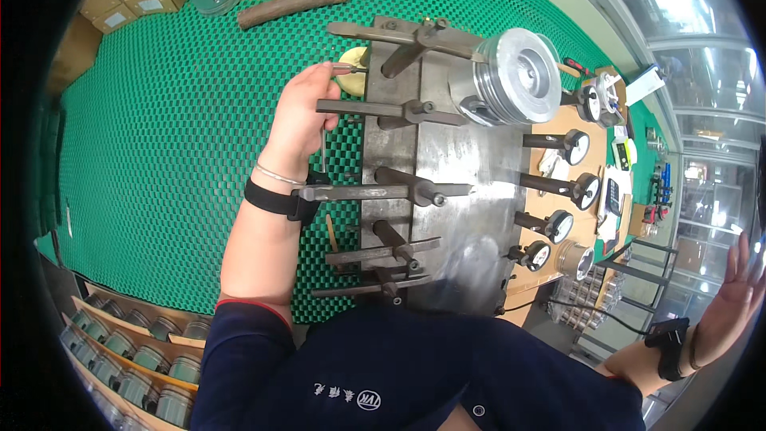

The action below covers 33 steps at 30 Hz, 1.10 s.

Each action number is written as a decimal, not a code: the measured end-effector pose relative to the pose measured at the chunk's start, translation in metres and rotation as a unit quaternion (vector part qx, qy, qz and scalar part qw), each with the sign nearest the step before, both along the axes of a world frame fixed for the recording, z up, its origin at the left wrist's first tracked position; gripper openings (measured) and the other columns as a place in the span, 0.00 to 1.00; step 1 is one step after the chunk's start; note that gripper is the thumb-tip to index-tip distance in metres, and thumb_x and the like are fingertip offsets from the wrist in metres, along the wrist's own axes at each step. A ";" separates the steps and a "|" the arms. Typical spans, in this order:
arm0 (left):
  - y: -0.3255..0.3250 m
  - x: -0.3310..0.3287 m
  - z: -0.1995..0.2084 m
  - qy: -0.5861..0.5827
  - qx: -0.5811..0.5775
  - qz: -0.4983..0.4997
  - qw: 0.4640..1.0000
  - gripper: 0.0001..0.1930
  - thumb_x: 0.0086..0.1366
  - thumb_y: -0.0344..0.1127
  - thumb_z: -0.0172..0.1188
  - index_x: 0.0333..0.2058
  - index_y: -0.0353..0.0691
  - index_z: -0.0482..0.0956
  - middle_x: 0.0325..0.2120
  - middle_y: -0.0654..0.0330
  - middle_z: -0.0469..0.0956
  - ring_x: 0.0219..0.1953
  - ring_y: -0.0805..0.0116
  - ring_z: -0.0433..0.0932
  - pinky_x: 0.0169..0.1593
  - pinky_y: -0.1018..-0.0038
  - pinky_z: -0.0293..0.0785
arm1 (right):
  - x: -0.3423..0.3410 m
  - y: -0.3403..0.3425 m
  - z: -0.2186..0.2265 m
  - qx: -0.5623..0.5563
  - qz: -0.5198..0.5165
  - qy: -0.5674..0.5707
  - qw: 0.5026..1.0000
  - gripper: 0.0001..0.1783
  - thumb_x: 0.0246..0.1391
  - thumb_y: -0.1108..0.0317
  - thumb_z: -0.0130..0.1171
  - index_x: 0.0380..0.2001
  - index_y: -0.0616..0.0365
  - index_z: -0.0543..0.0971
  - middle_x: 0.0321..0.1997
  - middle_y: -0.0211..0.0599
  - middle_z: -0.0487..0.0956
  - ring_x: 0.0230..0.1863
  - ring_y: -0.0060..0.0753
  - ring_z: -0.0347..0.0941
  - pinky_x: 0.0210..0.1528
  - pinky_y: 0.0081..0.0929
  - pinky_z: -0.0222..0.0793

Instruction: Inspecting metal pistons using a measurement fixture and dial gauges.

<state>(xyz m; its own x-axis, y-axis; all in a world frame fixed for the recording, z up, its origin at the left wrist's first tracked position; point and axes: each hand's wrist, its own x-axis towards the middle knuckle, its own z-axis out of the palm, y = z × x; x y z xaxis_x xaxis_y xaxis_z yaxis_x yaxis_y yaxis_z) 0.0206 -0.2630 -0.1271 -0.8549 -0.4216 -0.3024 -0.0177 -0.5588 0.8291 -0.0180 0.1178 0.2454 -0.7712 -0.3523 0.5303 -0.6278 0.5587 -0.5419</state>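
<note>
The left hand is pinched closed on a thin metal tool, thumb and forefinger gripping its near end while its tip points right, toward the left edge of the steel plate. The tool lies level, just above the green mat, its tip close to a pale yellow round thing by the plate's far left corner; whether they touch I cannot tell. A thin wire or strap hangs from the hand down past the wrist.

The right hand is well apart, out at the right rim of the view, fingers spread open and holding nothing.

On the plate's far right part a piston sits on its side, crown toward the camera, among dark lever arms that stick out over the plate's left edge. Dial gauges line the plate's right edge.

The step in hand looks like picking up or positioning the small tool beside the fixture, not yet working on the piston. As a judgement, the next move needs a steady pinch and a clear path between the upper two levers.
</note>
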 end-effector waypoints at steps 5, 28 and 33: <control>-0.002 -0.006 0.004 -0.036 0.064 -0.015 0.997 0.16 0.70 0.39 0.43 0.38 0.32 0.74 0.14 0.70 0.63 0.12 0.79 0.60 0.14 0.81 0.55 | 0.012 0.075 -0.009 0.101 -0.122 -0.020 0.987 0.37 0.61 0.49 0.45 0.67 0.57 0.54 0.70 0.48 0.54 0.64 0.47 0.62 0.65 0.41 0.55; 0.019 0.011 0.009 -0.172 -0.481 -0.027 0.859 0.15 0.70 0.40 0.42 0.37 0.35 0.73 0.30 0.41 0.77 0.36 0.39 0.75 0.38 0.55 0.71 | -0.022 0.080 -0.056 0.025 -0.076 -0.114 0.990 0.29 0.63 0.63 0.43 0.66 0.57 0.55 0.69 0.46 0.57 0.59 0.33 0.69 0.58 0.27 0.65; 0.025 0.025 -0.011 -0.129 -0.515 -0.004 0.847 0.11 0.69 0.37 0.43 0.39 0.37 0.72 0.28 0.42 0.77 0.33 0.39 0.75 0.34 0.54 0.71 | -0.021 0.082 -0.061 0.030 -0.090 -0.126 0.987 0.29 0.63 0.64 0.43 0.66 0.58 0.55 0.69 0.47 0.57 0.58 0.33 0.69 0.58 0.26 0.66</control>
